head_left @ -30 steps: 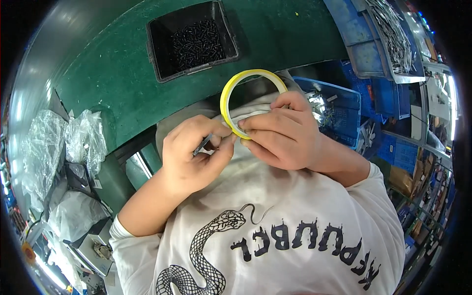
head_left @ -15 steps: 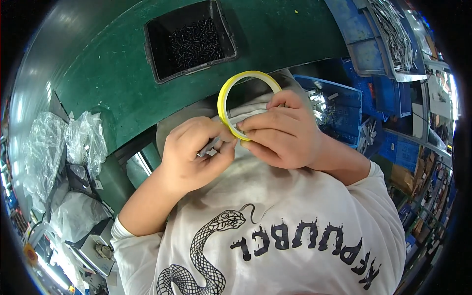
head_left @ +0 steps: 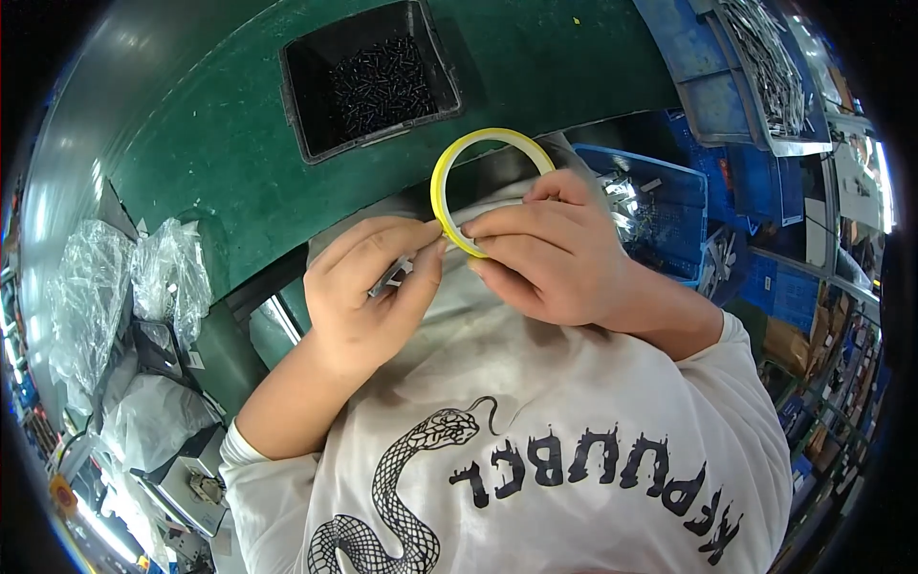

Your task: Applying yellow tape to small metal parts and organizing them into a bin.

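Note:
A narrow roll of yellow tape (head_left: 440, 196) is gripped at its lower rim by my right hand (head_left: 555, 253), the fingers reaching through the ring onto its white core. My left hand (head_left: 368, 287) is at the roll's lower left edge, thumb and index fingertips close to the tape there. Inside its curled fingers sits a small grey metal piece (head_left: 390, 275), mostly hidden by the hand. Whether the left fingertips also pinch the tape's end is too small to tell.
Beyond my hands, a black bin (head_left: 296, 96) of small dark parts stands on the green table (head_left: 229, 143). Blue crates (head_left: 684, 225) with metal pieces are at the right, one raised tray (head_left: 712, 105) holding thin metal strips. Clear plastic bags (head_left: 91, 297) lie at the left.
The tape roll has shifted slightly up and to the right with my right fingers. My left hand has moved a little left, its thumb and index straighter than before.

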Motion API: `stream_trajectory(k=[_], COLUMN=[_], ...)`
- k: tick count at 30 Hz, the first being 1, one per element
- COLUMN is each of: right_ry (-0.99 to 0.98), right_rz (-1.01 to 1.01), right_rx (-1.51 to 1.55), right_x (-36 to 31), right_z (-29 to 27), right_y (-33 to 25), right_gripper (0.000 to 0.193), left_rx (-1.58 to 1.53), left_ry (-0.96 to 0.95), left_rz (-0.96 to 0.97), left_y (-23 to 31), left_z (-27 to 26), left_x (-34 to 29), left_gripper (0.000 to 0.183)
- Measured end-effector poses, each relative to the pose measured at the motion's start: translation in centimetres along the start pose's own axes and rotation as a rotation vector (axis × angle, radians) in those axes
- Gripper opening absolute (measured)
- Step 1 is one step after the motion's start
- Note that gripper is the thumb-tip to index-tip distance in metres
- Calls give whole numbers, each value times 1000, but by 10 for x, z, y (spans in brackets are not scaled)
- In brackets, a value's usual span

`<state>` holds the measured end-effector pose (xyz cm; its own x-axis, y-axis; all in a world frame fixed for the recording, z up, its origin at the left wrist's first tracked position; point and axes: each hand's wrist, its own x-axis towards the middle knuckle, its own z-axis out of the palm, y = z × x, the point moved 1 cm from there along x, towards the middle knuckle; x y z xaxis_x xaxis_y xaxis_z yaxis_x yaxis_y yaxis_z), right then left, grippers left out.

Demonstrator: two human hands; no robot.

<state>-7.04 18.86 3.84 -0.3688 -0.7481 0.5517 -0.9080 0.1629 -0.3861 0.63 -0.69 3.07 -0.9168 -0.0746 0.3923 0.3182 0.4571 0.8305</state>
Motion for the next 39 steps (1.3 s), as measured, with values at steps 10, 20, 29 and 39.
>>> stream_trajectory(k=[10, 20, 29, 39], right_ry=[-68, -121, -192, -216], right_rz=[-36, -23, 135, 476], right_rx=[-106, -48, -2, 355], right_x=[-3, 1, -2, -1], right_z=[7, 2, 5, 2], right_y=[-3, -6, -5, 7], right_gripper=[20, 24, 27, 7], left_rx=[187, 190, 1, -559], left_ry=[-17, -51, -198, -179], left_rz=[92, 123, -63, -697], left_y=[-3, -7, 0, -5], left_z=[1, 2, 7, 2], left_x=[1, -2, -3, -5], left_gripper=[21, 23, 17, 23])
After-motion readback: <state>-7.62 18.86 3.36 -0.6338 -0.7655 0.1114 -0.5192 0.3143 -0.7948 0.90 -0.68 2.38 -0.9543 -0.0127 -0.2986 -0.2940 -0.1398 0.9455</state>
